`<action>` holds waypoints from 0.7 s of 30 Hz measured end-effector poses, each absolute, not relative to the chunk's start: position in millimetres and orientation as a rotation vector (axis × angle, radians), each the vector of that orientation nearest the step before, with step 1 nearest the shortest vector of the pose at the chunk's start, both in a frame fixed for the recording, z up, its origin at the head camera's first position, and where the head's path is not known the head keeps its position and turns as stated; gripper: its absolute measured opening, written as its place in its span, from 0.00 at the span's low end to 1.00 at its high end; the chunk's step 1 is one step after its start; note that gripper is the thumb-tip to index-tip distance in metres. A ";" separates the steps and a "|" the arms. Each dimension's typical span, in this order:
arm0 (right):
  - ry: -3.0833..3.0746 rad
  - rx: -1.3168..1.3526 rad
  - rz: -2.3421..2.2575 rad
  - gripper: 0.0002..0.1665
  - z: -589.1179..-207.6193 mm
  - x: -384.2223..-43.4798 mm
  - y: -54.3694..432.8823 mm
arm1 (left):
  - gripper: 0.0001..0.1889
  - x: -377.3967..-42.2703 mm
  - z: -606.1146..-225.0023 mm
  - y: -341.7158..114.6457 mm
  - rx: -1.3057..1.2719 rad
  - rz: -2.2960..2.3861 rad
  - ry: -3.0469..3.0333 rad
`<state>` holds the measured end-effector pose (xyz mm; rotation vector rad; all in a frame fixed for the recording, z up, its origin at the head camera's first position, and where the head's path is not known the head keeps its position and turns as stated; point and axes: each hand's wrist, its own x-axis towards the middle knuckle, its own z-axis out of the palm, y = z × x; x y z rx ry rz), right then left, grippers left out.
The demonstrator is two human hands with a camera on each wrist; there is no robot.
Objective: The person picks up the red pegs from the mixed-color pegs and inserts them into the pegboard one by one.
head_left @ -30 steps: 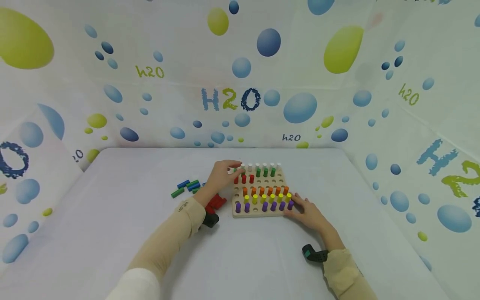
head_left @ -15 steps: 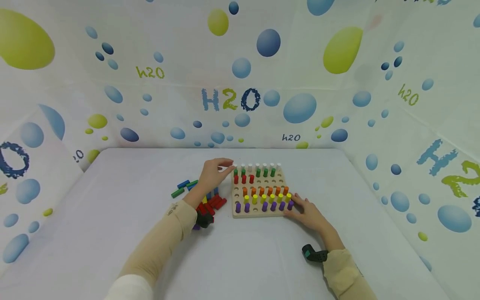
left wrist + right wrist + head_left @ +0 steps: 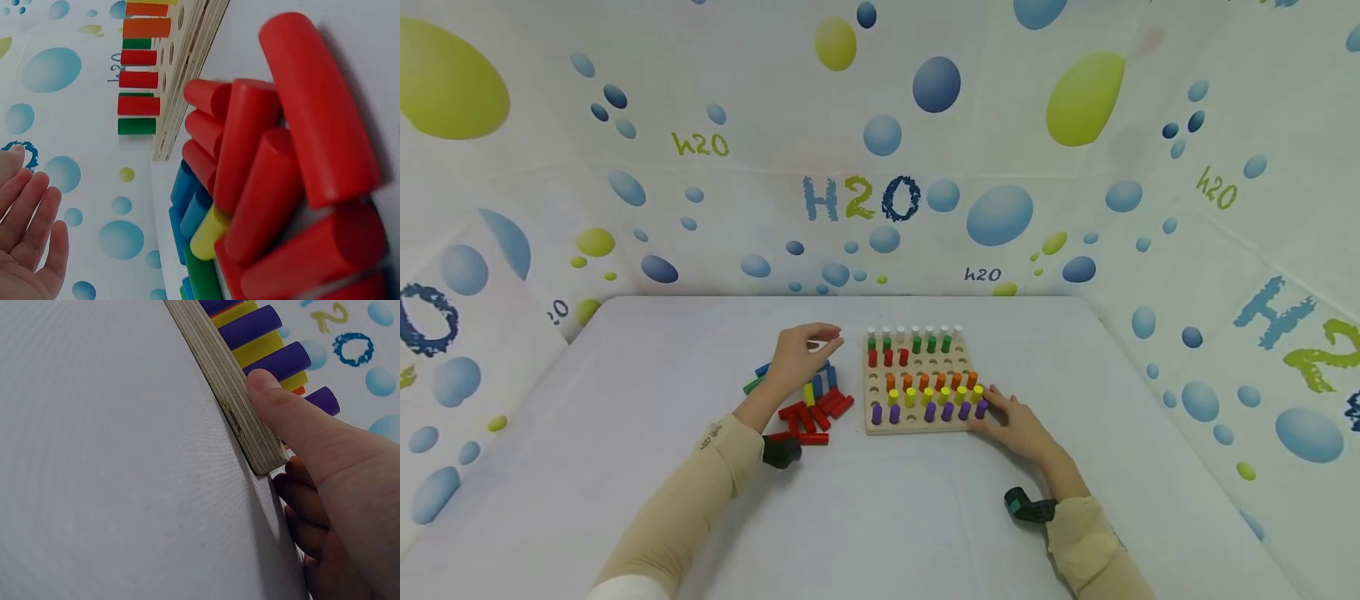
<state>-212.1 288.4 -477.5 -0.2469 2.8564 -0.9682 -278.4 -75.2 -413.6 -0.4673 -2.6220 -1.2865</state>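
Note:
In the head view my left hand (image 3: pixel 793 358) hovers over the loose pegs, left of the wooden pegboard (image 3: pixel 925 429). It holds nothing; its thumb and fingers are apart. The left wrist view shows its relaxed fingers (image 3: pixel 31 219) beyond a heap of red pegs (image 3: pixel 325 106). My right hand (image 3: pixel 1021 429) grips the board's near right corner. Its thumb lies on the front edge (image 3: pixel 231 406) beside the purple pegs (image 3: pixel 281 360), the other fingers curled at the side. White, green, red, orange, yellow and purple pegs stand in rows, with some holes bare.
Loose red pegs (image 3: pixel 831 404) lie left of the board with a yellow peg (image 3: pixel 809 394) and several blue pegs (image 3: pixel 832 377). Green ones are partly behind my left hand. A patterned sheet (image 3: pixel 880 167) rises behind the white table (image 3: pixel 895 517).
My left hand has moved left, away from the board's back left corner, leaving green pegs standing there, and is over the loose pegs. The right hand has stayed at the board's corner.

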 end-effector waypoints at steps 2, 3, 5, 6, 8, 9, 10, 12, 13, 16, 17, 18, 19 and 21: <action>2.856 -0.248 -0.964 0.49 -477.7 -212.4 288.2 | 0.16 -274.4 -413.7 -81.1 -0.455 -1.277 -2.615; 2.858 -0.248 -0.960 0.49 -478.0 -212.6 288.2 | 0.16 -272.5 -414.1 -83.9 -0.448 -1.276 -2.615; 2.858 -0.248 -0.958 0.49 -478.9 -213.2 288.6 | 0.16 -268.4 -415.1 -89.2 -0.447 -1.265 -2.618; 2.859 -0.252 -0.956 0.49 -479.4 -213.2 288.8 | 0.16 -266.5 -416.0 -91.8 -0.446 -1.263 -2.620; 2.861 -0.252 -0.957 0.49 -480.2 -213.4 289.6 | 0.16 -263.1 -417.9 -96.8 -0.446 -1.258 -2.627; 2.862 -0.248 -0.958 0.49 -480.6 -213.4 290.0 | 0.16 -261.7 -419.1 -99.2 -0.446 -1.261 -2.629; 2.863 -0.250 -0.961 0.49 -480.9 -213.3 290.3 | 0.17 -260.1 -419.9 -101.4 -0.444 -1.268 -2.628; 2.868 -0.260 -0.967 0.50 -481.1 -212.8 290.4 | 0.17 -257.4 -421.6 -105.7 -0.435 -1.278 -2.628; 2.870 -0.264 -0.971 0.51 -481.2 -212.5 290.2 | 0.17 -256.0 -422.0 -107.6 -0.429 -1.281 -2.627; 2.885 -0.289 -0.971 0.51 -480.8 -211.4 289.0 | 0.17 -252.8 -423.6 -112.7 -0.417 -1.275 -2.621; 2.889 -0.295 -0.971 0.51 -480.8 -211.4 288.7 | 0.17 -252.0 -424.2 -114.1 -0.413 -1.268 -2.620; 2.892 -0.299 -0.967 0.52 -480.6 -211.4 288.7 | 0.17 -251.4 -425.0 -115.4 -0.409 -1.262 -2.618; 2.892 -0.293 -0.969 0.51 -480.6 -211.7 288.5 | 0.16 -250.6 -425.4 -116.6 -0.408 -1.260 -2.615; 2.888 -0.284 -0.973 0.51 -480.3 -212.3 288.4 | 0.16 -249.5 -427.1 -118.9 -0.403 -1.262 -2.612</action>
